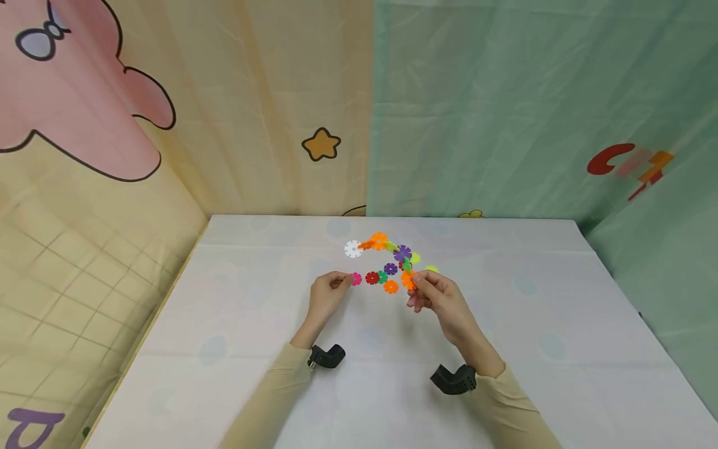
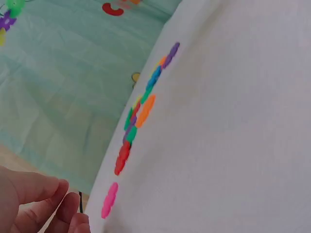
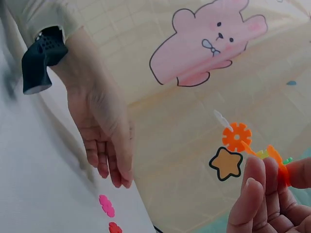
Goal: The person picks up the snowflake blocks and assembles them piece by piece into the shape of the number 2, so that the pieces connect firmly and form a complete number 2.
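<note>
My right hand pinches an orange notched plastic disc between thumb and fingers. From it a linked chain of such discs curves up and leftward, through a purple disc and an orange disc to a white disc at its far end. In the right wrist view the chain is partly behind the right fingers. My left hand hovers by a loose pink disc, its fingers loosely bent and holding nothing. The pink disc lies on the table beyond the left fingertips.
Loose discs lie in a band on the white table: red, purple, orange and several more, some hidden behind the chain and right hand. A printed curtain borders the table's back edge.
</note>
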Action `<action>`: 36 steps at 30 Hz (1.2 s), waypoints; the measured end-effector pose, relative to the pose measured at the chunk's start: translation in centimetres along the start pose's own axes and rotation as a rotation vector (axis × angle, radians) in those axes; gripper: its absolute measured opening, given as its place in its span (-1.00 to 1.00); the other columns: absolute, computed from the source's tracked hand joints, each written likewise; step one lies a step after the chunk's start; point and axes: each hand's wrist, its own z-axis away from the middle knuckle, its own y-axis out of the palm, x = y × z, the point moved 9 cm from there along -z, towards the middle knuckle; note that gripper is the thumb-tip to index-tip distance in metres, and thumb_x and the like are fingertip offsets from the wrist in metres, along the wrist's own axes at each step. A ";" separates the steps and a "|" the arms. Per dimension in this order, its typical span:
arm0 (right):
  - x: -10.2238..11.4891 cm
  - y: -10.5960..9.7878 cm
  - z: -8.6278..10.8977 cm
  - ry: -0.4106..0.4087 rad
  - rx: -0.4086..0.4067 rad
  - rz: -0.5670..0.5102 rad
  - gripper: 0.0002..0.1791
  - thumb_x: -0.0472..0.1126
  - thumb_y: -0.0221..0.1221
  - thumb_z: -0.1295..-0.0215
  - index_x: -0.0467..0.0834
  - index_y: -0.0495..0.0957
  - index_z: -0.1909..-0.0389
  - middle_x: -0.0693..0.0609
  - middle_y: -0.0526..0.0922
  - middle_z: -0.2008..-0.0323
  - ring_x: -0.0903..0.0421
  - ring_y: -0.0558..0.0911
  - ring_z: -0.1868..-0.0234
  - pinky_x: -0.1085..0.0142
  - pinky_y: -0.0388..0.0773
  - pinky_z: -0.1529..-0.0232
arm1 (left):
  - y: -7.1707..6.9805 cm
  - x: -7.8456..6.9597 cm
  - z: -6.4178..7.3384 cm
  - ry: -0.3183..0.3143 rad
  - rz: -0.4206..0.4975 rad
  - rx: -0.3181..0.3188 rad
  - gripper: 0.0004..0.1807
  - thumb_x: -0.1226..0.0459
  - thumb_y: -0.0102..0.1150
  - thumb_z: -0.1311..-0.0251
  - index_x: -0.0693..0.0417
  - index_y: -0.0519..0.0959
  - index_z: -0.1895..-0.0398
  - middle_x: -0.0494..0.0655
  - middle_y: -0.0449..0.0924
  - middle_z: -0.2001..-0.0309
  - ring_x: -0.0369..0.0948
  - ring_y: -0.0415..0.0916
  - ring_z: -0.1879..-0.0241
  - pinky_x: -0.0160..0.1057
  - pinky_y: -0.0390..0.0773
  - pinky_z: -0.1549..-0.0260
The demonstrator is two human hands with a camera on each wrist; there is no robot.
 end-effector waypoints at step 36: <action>0.0 0.3 0.1 -0.040 0.000 -0.037 -0.71 -0.14 0.03 -0.44 -0.34 0.38 0.24 -0.08 0.50 0.49 0.06 0.55 0.52 0.37 0.53 0.48 | 0.8 -2.8 0.9 0.192 -0.175 0.100 -0.83 0.39 0.45 0.06 0.20 0.58 0.49 -0.10 0.52 0.53 -0.23 0.45 0.52 -0.35 0.53 0.47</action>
